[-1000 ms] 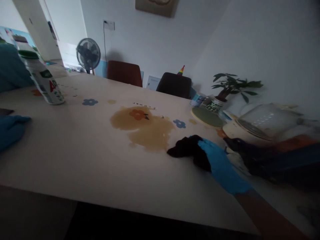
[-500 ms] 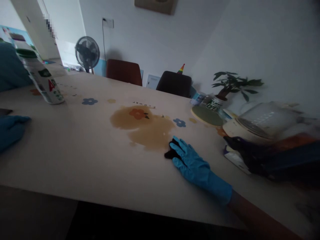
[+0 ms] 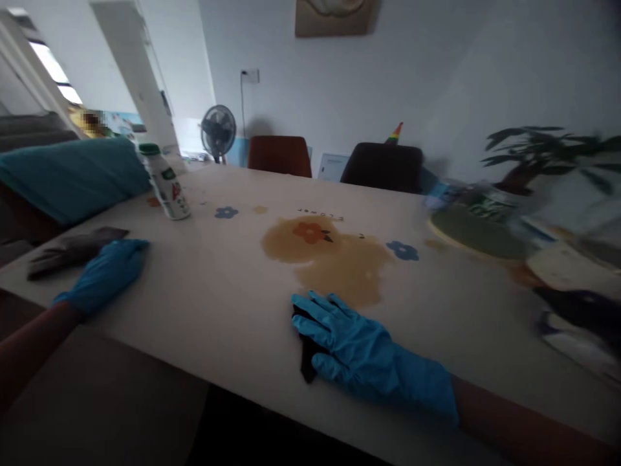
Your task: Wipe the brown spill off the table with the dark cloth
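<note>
The right grip [image 3: 356, 346] wears a blue glove [image 3: 422, 382] and lies spread out flat, with its fingers [image 3: 315, 330] long and straight on top of a black cloth [image 3: 308, 359]. The black cloth is under that grip, on the desk [image 3: 218, 304], and a bit of it pokes out between the thumb and the fingers. Just past the fingers is a big tan patch [image 3: 349, 268], and the tips are right by its near edge. In the part of the patch farther from the right grip there is a picture of an orange flower [image 3: 306, 233]. A blue flower [image 3: 402, 251] is past the right grip and a little to its right. The left grip [image 3: 111, 268] is well apart from the right one and rests on the desk. Its fingers look bent, and I cannot tell if it holds anything. A gray cloth [image 3: 68, 251] lies just beside it. A white bottle [image 3: 167, 188] with a green cap [image 3: 149, 149] stands past the left grip, to its right. Far to the right of the right grip is a green mat [image 3: 470, 233], with a plant [image 3: 517, 176] near it.
</note>
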